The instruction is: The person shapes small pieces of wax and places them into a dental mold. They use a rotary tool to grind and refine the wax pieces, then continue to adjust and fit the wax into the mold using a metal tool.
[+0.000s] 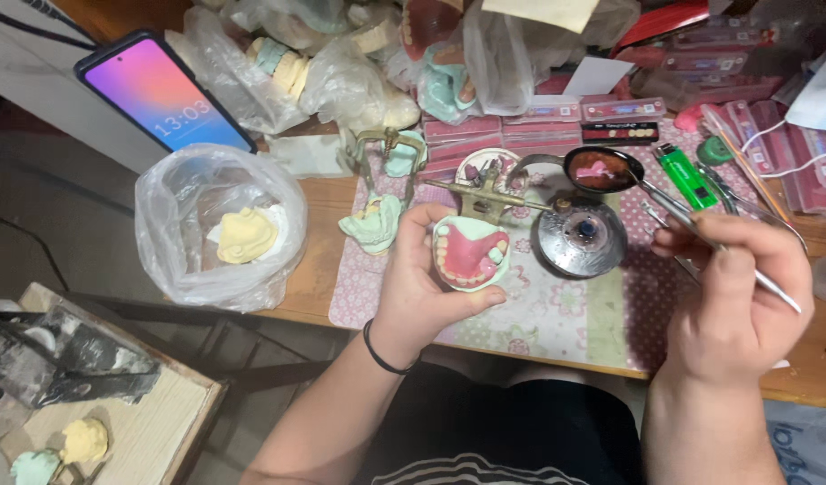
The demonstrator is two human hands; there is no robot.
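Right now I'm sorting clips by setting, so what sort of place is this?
Most likely a dental technician's workbench. The left hand holds a denture model with pink gums, the right hand a thin metal tool, and bagged plaster casts crowd the table.

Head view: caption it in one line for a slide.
Left hand cradles a denture model while the right hand holds a metal spatula over a cluttered bench.

We see a wooden bench [316,269] covered partly by a flowered mat [557,314]. On the mat lie a round metal burner [581,238] and a green lighter [687,177]. A clear plastic bag [217,226] sits on the bare wood, with stacked pink boxes [503,135] behind.
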